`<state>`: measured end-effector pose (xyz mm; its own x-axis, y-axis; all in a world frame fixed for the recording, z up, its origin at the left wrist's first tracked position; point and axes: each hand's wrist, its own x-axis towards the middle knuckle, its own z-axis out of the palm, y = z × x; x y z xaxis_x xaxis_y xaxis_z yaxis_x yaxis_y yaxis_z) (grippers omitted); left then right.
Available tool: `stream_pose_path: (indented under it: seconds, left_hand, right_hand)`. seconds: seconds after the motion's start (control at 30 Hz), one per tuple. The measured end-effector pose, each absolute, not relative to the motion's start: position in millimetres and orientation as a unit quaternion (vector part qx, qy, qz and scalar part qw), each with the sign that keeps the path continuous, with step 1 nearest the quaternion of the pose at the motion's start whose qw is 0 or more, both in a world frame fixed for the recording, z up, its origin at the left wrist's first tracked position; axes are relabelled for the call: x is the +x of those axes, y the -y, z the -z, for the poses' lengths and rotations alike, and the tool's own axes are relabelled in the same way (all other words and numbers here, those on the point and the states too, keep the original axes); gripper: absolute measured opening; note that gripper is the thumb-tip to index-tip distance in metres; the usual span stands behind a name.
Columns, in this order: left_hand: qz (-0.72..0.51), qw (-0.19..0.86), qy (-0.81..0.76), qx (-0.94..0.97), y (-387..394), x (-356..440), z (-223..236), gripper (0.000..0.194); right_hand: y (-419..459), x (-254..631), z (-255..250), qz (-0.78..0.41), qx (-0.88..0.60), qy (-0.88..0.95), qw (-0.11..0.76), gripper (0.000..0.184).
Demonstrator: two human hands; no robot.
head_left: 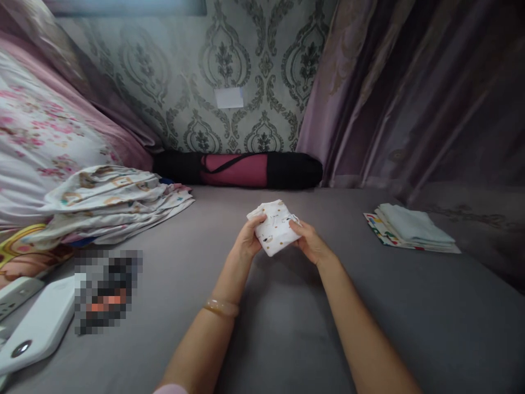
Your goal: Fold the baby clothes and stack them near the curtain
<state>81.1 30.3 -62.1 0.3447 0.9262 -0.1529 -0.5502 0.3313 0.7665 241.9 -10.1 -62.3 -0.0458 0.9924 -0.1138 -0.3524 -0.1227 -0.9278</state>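
Note:
A small folded white cloth (pixel 274 227) with brown dots and little printed figures is held up between both hands, above the grey bed surface (pixel 279 339). My left hand (pixel 251 236) grips its left edge, thumb on top and fingers underneath. On the opposite side, my right hand (pixel 309 241) pinches the right edge with the thumb over the print. The fingers beneath the cloth are mostly hidden. A pale bangle (pixel 221 307) circles the left wrist.
Folded cloths (pixel 414 227) lie stacked at right. Crumpled printed fabrics (pixel 110 200) are heaped at left, near a white device (pixel 41 323), a power strip (pixel 18 295) and a pixelated patch. A black-and-maroon roll bag (pixel 233 169) rests along the patterned wall, between curtains (pixel 369 98).

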Motion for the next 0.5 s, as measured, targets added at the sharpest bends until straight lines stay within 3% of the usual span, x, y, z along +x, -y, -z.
stream_pose_path:
  seconds: [0.2, 0.5]
  left_hand:
    - [-0.481, 0.812, -0.247, 0.221, -25, 96, 70, 0.033]
    - [-0.480, 0.770, -0.376, 0.188, -32, 90, 77, 0.013]
  right_hand:
    - [8, 250, 59, -0.534, -0.530, 0.392, 0.529, 0.037]
    - [2, 263, 54, -0.471, -0.557, 0.439, 0.524, 0.028]
